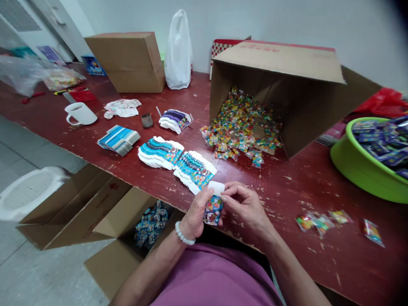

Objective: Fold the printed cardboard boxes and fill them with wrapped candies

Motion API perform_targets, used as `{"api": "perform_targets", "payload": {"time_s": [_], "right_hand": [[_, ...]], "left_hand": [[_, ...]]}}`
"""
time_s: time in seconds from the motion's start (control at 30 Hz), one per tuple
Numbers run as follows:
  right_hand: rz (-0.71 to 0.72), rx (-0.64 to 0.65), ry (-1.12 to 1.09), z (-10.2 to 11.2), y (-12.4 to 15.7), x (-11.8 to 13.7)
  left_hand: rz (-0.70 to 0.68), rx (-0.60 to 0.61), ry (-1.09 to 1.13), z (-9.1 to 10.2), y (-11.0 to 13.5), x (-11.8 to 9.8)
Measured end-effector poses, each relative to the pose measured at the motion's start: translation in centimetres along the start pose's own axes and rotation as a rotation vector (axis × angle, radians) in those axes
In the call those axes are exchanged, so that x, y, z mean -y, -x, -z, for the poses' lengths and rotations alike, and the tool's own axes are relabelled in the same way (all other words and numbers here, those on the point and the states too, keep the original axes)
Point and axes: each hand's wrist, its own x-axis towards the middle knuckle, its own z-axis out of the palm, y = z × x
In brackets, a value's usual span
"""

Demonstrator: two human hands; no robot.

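Note:
My left hand [196,212], with a pale bead bracelet at the wrist, is closed around a small blue printed candy box [213,210] near the table's front edge. The box's white flap [216,187] stands up at its top. Thumb and fingertips of my right hand [245,205] are pinched together at the flap's right edge. Just beyond lie two fanned stacks of flat blue cartons [196,170]. A purple stack [175,120] and a blue-and-white stack [118,139] lie farther left. Whatever is inside the box is hidden.
A cardboard box on its side [306,63] spills wrapped candies [242,127] onto the red table [270,187]. Loose candy packets [321,223] and a green basin [366,170] are at right. A mug [83,114] stands left. Below, an open carton [124,216] holds filled-looking blue boxes [151,225].

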Motion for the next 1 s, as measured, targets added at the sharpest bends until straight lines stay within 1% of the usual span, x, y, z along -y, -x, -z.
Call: {"api": "perform_targets", "payload": {"time_s": [0.03,0.1,0.13,0.23,0.3,0.37,0.43,0.47,0.5,0.53,0.67,0.8,0.87,0.93,1.0], "right_hand": [[-0.078,-0.014,-0.116,-0.1,-0.1,-0.1],[-0.156,-0.045,-0.247,-0.2,-0.3,-0.3],[-0.174,-0.039,-0.264,-0.2,-0.3,-0.4],[-0.207,0.054,-0.215,0.1,-0.3,-0.7],[-0.159,0.076,-0.123,0.5,-0.2,-0.7],[-0.023,0.064,0.025,0.8,-0.1,-0.4],[0.12,0.091,0.205,1.0,-0.1,0.1],[0.162,0.107,0.271,1.1,-0.2,0.3],[0.172,0.114,0.309,1.0,-0.2,0.5],[0.153,0.103,0.316,1.0,-0.3,0.6],[0.003,0.019,0.219,0.3,-0.7,0.3],[-0.081,0.033,0.081,-0.1,-1.3,0.2],[-0.119,0.041,-0.002,-0.1,-1.5,0.4],[-0.108,0.058,-0.009,-0.1,-1.5,0.8],[-0.013,0.083,0.088,0.0,-1.2,1.1]], "left_hand": [[-0.012,0.013,-0.018,0.1,-0.1,0.1],[-0.027,0.02,-0.053,0.3,-0.1,0.2],[-0.031,0.024,-0.065,0.4,-0.1,0.2],[-0.019,0.067,-0.06,0.5,0.0,-0.1],[-0.005,0.089,-0.023,0.5,0.0,-0.4],[0.02,0.097,0.009,0.5,0.0,-0.6],[0.032,0.097,0.008,0.5,-0.1,-0.6],[0.036,0.091,-0.003,0.5,-0.1,-0.6],[0.033,0.082,-0.019,0.5,-0.2,-0.4],[0.02,0.073,-0.039,0.5,-0.2,-0.3],[-0.038,0.036,-0.095,0.2,-0.1,0.1],[0.005,0.063,-0.075,0.0,-0.1,0.0],[0.0,0.079,-0.071,0.0,-0.1,-0.1],[-0.006,0.081,-0.072,0.2,0.0,-0.2],[-0.014,0.069,-0.07,0.4,-0.1,-0.3]]}}
